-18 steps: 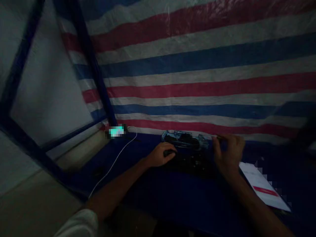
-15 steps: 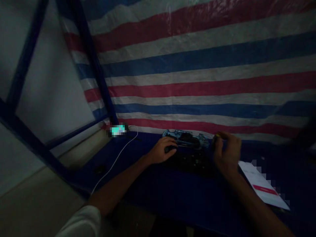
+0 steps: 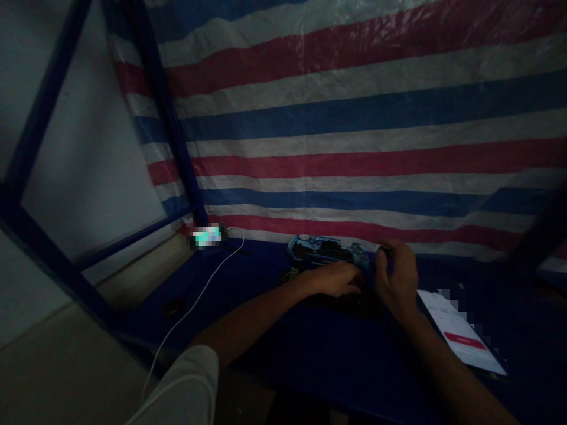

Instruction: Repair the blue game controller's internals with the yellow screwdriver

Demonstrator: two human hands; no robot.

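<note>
My left hand (image 3: 339,278) reaches across to the dark parts on the table, its fingers bent down and close together. What its fingertips touch is hidden in the shadow. Just behind it lies a pale blue plastic shell (image 3: 301,249) with cut-out edges, like a toy car body. My right hand (image 3: 398,274) is raised to the right of the shell, closed on a small dark object (image 3: 384,250) between thumb and fingers. That object is too dim to name.
A phone with a lit screen (image 3: 208,236) stands at the far left, with a white cable (image 3: 212,277) running toward me. On the right lies a bright tablet-like screen (image 3: 460,336). Striped sheeting (image 3: 310,165) hangs behind the blue table (image 3: 274,348); blue frame bars (image 3: 172,124) rise at left.
My left hand has moved right, from the shell's left end to the dark parts in front of it. My right hand has shifted slightly left, still closed on the small dark object.
</note>
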